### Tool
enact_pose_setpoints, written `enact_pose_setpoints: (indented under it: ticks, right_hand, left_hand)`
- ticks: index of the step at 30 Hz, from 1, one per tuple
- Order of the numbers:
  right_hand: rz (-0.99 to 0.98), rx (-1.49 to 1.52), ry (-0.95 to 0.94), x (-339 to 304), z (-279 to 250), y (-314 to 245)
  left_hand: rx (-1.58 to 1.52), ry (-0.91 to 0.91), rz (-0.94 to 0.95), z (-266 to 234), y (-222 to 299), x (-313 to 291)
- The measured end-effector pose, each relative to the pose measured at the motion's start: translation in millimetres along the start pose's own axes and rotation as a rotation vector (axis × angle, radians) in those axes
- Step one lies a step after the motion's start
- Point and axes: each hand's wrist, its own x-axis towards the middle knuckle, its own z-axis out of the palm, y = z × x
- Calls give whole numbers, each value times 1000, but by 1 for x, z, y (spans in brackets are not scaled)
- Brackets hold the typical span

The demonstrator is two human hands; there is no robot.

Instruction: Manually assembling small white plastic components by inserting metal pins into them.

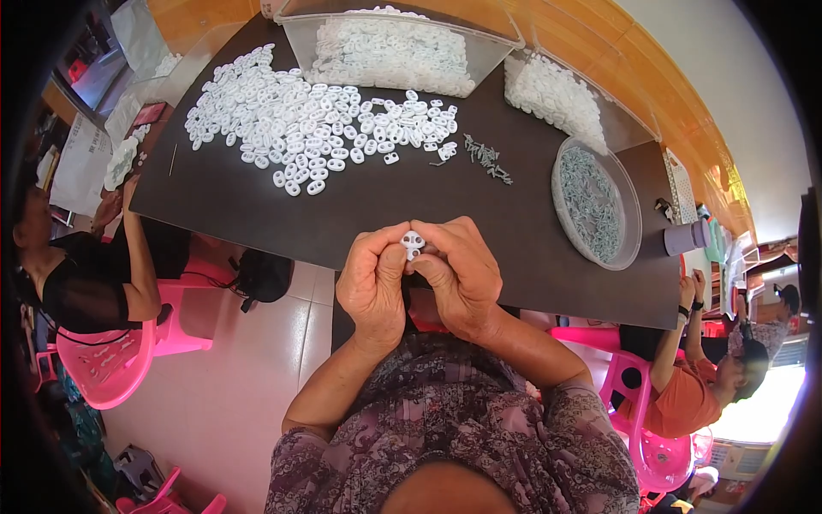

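Note:
Both hands meet over the near edge of the dark table (pixel 360 224). Between their fingertips is a small white plastic piece (pixel 413 243) with dark round holes. My left hand (pixel 374 278) pinches its left side with thumb and forefinger. From the other side, my right hand (pixel 460 272) grips it the same way, thumb below. Beyond the hands lies a large spread of white oval two-holed pieces (pixel 295 128). To its right is a small heap of grey-green screw-like parts (pixel 488 160).
A clear bin (pixel 497 34) and another clear bin (pixel 638 120), both with white pieces, stand at the back. A round tub (pixel 561 201) of grey-green parts sits right, beside a purple-grey lidded container (pixel 687 237). People sit at either side on pink chairs (pixel 163 338).

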Motion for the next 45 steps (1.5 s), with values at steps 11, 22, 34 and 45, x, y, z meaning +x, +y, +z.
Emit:
enact_pose_setpoints:
  ticks: [11, 22, 34, 45]
  right_hand:
    - [99, 85, -54, 1, -3, 0]
    - [396, 338, -74, 4, -4, 2]
    - [486, 367, 5, -1, 5, 2]
    - [693, 490, 62, 10, 2, 3]
  left_hand:
    - [2, -2, -70, -3, 7, -4]
    - [70, -10, -83, -4, 7, -5]
    - [168, 42, -71, -5, 2, -7]
    - [115, -2, -189, -6, 0, 2]
